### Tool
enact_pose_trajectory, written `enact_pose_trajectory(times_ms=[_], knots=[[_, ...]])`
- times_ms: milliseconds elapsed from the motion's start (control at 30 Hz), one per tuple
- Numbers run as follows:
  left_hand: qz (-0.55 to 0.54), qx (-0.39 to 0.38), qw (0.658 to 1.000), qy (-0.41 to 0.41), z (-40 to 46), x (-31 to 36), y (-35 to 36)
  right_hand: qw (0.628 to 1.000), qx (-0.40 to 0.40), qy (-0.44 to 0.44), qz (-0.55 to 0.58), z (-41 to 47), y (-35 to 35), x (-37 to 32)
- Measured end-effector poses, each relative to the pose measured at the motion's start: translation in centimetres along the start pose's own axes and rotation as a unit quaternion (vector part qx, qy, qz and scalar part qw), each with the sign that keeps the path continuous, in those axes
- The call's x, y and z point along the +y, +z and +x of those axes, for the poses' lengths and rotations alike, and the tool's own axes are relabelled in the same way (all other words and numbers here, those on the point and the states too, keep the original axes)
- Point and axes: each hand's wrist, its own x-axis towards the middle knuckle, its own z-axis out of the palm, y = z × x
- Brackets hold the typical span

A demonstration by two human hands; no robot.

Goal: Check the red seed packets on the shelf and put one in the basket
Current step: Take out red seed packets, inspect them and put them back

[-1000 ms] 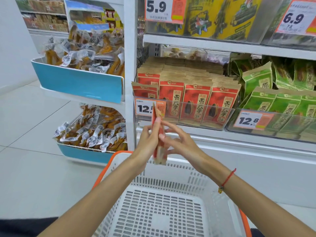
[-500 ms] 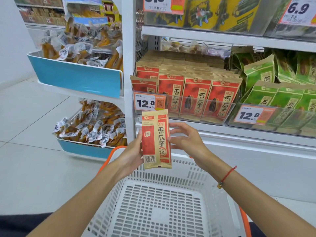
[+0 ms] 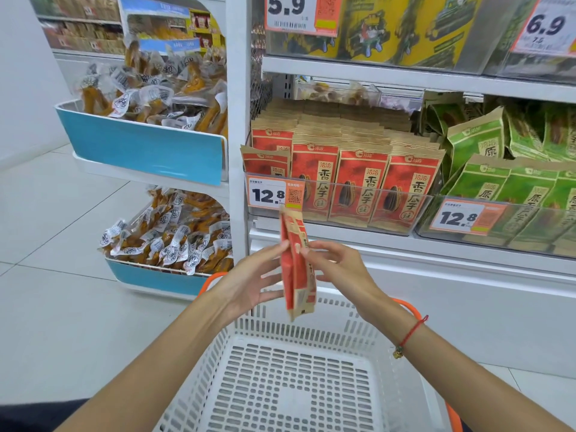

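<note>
I hold one red seed packet (image 3: 296, 275) edge-on above the white basket (image 3: 349, 310), which has orange handles. My right hand (image 3: 343, 269) pinches the packet's right side with thumb and fingers. My left hand (image 3: 249, 279) touches its left face with straight fingers. More red seed packets (image 3: 361, 185) stand in rows on the shelf behind a clear front lip, beside a 12.8 price tag (image 3: 274, 194). The basket's bottom is bare.
Green seed packets (image 3: 486, 182) fill the shelf to the right. Blue-fronted bins of wrapped snacks (image 3: 149, 120) stand at the left on a white rack. Yellow packets (image 3: 389, 29) sit on the upper shelf. White tiled floor lies at the left.
The packet has turned from flat, facing me, to edge-on between my hands. My left hand's fingers have straightened against it. The view has tilted slightly.
</note>
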Motion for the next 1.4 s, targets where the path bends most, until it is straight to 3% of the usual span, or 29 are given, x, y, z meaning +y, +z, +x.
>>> enact_pose_trajectory(times_ms=[200, 467, 600, 767, 933, 1067, 1133, 1267, 1400], knots=[[0.078, 0.044, 0.995, 0.046, -0.6, 1.5, 1.1, 0.988, -0.15, 0.015, 0.041, -0.3, -0.9, -1.7], [0.119, 0.14, 0.975, 0.124, -0.7, 3.4, 2.2, 0.988, -0.147, -0.01, 0.034, -0.3, -1.3, -3.8], [0.191, 0.107, 0.96, 0.176, -1.0, 5.4, 2.2, 0.992, -0.121, -0.047, -0.007, -0.6, -1.7, -5.2], [0.256, 0.085, 0.92, 0.285, -1.3, 10.4, 1.0, 0.965, -0.132, -0.203, -0.103, 0.1, -2.4, -8.6], [0.304, 0.083, 0.862, 0.398, -1.8, 15.6, 0.3, 0.919, -0.038, -0.331, -0.21, 2.3, -3.4, -13.6], [0.519, 0.162, 0.763, 0.349, -0.5, 17.0, -2.5, 0.914, 0.036, -0.37, -0.161, 3.8, -4.4, -16.0], [0.549, 0.222, 0.731, 0.337, 0.6, 16.4, -3.3, 0.903, 0.09, -0.404, -0.12, 4.6, -4.3, -16.0], [0.539, 0.294, 0.704, 0.357, 1.8, 14.6, -3.7, 0.894, 0.131, -0.427, -0.046, 6.3, -2.4, -15.8], [0.525, 0.295, 0.704, 0.376, 1.9, 13.7, -4.3, 0.9, 0.082, -0.411, -0.118, 8.1, -1.0, -16.0]])
